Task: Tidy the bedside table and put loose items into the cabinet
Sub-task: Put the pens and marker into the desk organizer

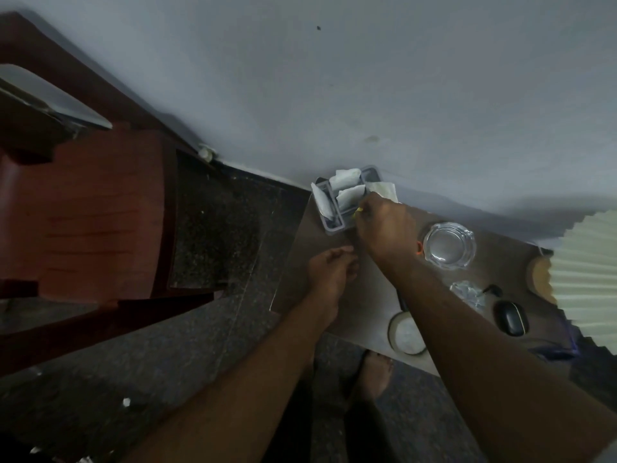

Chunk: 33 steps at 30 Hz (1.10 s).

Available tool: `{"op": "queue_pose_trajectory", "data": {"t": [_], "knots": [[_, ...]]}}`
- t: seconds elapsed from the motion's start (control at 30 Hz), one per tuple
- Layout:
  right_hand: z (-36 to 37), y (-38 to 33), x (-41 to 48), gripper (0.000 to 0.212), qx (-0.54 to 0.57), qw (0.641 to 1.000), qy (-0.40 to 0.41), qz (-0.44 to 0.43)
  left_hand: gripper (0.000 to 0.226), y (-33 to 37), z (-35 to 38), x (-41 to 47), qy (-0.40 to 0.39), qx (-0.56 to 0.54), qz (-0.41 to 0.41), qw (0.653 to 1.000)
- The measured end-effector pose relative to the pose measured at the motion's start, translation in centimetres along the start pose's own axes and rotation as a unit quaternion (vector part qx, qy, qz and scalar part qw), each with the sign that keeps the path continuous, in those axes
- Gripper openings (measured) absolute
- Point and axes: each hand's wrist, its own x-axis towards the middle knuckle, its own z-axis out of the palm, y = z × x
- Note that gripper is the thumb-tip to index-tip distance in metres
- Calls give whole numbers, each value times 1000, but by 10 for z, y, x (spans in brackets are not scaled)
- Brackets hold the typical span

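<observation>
Chair (100, 208) stood at 9 o'clock of table (364, 295). Left hand (329, 272) sat at the table's left edge, fingers curled, grip unclear. Tray (334, 228) of sachets (347, 180) lay at the far corner, long axis 7-to-1 o'clock. Right hand (384, 225), over the tray, pinched a yellow bit (360, 211). Ashtray (449, 245) sat at the hand's 3 o'clock, lamp (587, 272) beyond.

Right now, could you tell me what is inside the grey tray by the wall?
White sachets stand inside the grey tray. The right hand, pinching a yellow item, covers its near corner, so anything beneath is hidden.
</observation>
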Motion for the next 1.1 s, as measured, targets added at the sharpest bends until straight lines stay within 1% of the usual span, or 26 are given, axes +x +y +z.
{"op": "queue_pose_trajectory", "data": {"t": [0.1, 0.3, 0.6, 0.67, 0.77, 0.87, 1.0, 1.1], "knots": [[5, -3, 1, 18, -8, 1000, -17, 4, 14, -3, -4, 0, -12, 6, -2, 1000], [11, -3, 1, 19, -30, 999, -36, -6, 16, -5, -6, 1, -26, 17, -20, 999], [-2, 0, -12, 30, 8, 1000, -20, 8, 16, -3, -2, -4, -31, 38, -19, 999], [-6, 1, -21, 30, 29, 999, -7, 20, 18, -2, 1, -6, -32, 46, -18, 998], [-12, 4, -37, 19, 46, 998, 8, 44, 23, -2, 8, -12, -36, 55, -13, 998], [-15, 9, -54, 15, 78, 994, 3, 73, 29, -4, 16, -16, -32, 54, -11, 998], [-9, 23, -81, 17, 101, 987, -21, 128, 27, -12, 20, -19, -30, 90, -6, 995], [1, 36, -100, 24, 86, 983, -43, 157, 22, -22, 22, -18, -25, 116, -18, 993]]}}
